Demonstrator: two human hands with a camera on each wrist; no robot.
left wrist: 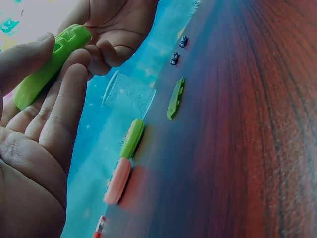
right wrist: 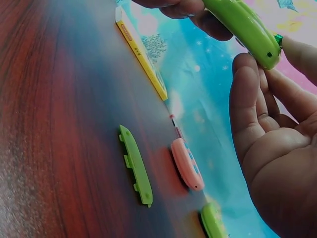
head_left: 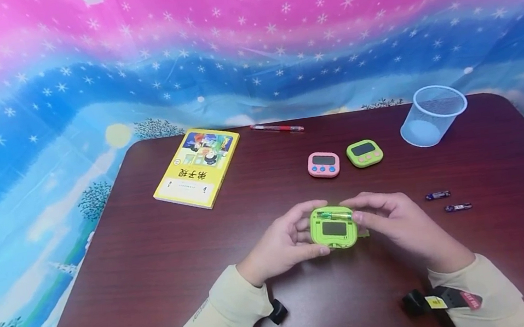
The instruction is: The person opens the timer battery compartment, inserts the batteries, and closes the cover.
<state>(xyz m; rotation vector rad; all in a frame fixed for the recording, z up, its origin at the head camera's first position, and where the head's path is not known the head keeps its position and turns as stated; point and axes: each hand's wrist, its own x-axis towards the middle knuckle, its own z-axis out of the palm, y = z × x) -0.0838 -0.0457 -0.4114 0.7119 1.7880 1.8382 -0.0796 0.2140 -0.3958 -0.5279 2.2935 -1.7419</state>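
Observation:
A green digital timer (head_left: pixel 322 236) is held up, its open back facing the head camera. My left hand (head_left: pixel 282 244) grips it by the left side, thumb at the lower edge and fingers behind. A shiny green battery (head_left: pixel 332 216) lies along the slot at its top. My right hand (head_left: pixel 396 226) is at the timer's right side, thumb on the battery's right end and index finger at the top edge. In the right wrist view, the battery's end (right wrist: pixel 279 38) shows beside the thumb. On the table lies a green battery cover (right wrist: pixel 136 166), mostly hidden behind the timer in the head view.
Beyond the hands lie a pink timer (head_left: pixel 323 165) and another green timer (head_left: pixel 364 153). Two dark batteries (head_left: pixel 437 195) lie to the right. A mesh basket (head_left: pixel 428 122) stands back right; a yellow book (head_left: pixel 198 169) and red pen (head_left: pixel 277 128) lie farther back.

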